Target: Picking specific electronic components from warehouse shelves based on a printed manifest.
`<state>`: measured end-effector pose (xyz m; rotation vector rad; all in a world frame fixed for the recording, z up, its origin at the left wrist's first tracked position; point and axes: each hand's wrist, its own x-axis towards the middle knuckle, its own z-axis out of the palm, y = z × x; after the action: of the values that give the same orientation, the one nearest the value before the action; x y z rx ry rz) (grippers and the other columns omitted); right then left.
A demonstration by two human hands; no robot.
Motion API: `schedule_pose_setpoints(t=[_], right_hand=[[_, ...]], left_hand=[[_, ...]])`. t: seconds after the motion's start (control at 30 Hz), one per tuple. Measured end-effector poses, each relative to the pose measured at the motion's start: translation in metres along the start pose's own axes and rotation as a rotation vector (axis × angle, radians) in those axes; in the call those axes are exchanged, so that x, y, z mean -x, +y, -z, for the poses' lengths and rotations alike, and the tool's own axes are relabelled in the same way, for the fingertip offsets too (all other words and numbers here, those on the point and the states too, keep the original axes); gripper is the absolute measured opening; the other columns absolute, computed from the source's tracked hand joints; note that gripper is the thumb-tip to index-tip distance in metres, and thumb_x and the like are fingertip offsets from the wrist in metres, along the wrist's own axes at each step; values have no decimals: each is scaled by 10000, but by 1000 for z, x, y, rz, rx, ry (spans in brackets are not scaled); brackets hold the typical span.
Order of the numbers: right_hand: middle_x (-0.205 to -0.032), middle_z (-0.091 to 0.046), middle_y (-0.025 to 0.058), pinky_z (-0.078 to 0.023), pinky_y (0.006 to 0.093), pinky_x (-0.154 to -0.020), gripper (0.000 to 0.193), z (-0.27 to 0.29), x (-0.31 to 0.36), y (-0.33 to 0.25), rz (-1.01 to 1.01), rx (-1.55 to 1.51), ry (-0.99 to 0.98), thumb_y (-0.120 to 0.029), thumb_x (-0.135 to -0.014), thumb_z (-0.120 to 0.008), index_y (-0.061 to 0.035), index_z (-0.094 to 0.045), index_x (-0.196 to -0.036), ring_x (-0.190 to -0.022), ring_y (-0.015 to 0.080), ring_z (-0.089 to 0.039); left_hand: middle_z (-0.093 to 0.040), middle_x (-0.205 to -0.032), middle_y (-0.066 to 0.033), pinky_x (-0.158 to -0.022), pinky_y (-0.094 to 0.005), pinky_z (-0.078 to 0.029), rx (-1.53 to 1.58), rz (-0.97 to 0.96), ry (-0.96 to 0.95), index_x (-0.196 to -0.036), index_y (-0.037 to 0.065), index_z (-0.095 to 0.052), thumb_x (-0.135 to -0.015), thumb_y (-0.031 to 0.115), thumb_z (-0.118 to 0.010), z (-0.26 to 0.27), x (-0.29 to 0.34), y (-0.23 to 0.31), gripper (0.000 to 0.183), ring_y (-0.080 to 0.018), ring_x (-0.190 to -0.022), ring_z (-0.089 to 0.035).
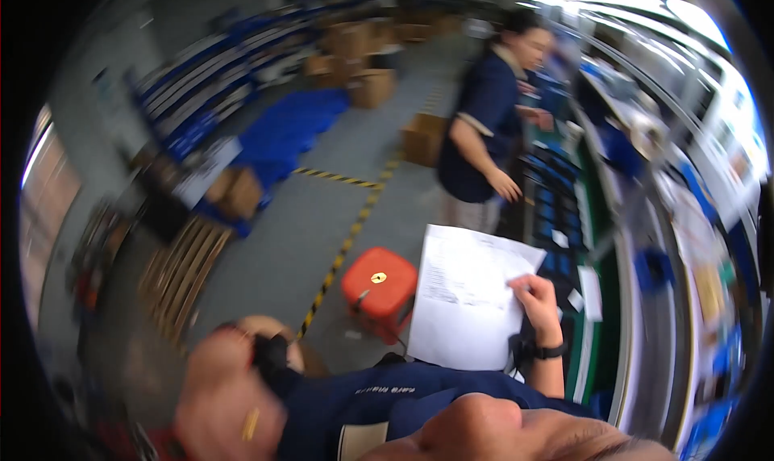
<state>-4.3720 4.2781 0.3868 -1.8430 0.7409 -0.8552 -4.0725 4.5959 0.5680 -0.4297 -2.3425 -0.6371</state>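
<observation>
- While right hand (538, 300) grips its right edge, fingers curled closed: white paper sheet (463, 300), right of red stool (379, 283).
- Left arm (226, 388): blurred; finger opening cannot be told.

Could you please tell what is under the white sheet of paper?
The white sheet at the right hand covers whatever is directly beneath, so that cannot be seen. A red stool shows past its left edge.
</observation>
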Motion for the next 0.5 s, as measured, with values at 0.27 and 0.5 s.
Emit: schedule_pose_setpoints(t=[0.27, 0.5], right_hand=[[-715, -566, -39, -268, 156, -491, 138, -85, -56, 23, -57, -341, -289, 73, -787, -512, 12, -633, -813, -559, 3, -391], [-781, -601, 23, -373, 191, -608, 173, -220, -136, -10, 161, -251, -486, 88, -772, -497, -4, -634, -823, -689, 67, -493]], left_hand=[[-542, -1108, -153, -816, -327, -390, -313, 995, 1353, -1188, -24, -473, -764, 319, -650, -64, 142, -95, 574, -256, -1026, -515], [-428, -1266, -108, -974, -317, -308, -76, 964, 1815, -1331, 10, -268, -817, 125, -602, -77, 231, -71, 623, -177, -1139, -426]])
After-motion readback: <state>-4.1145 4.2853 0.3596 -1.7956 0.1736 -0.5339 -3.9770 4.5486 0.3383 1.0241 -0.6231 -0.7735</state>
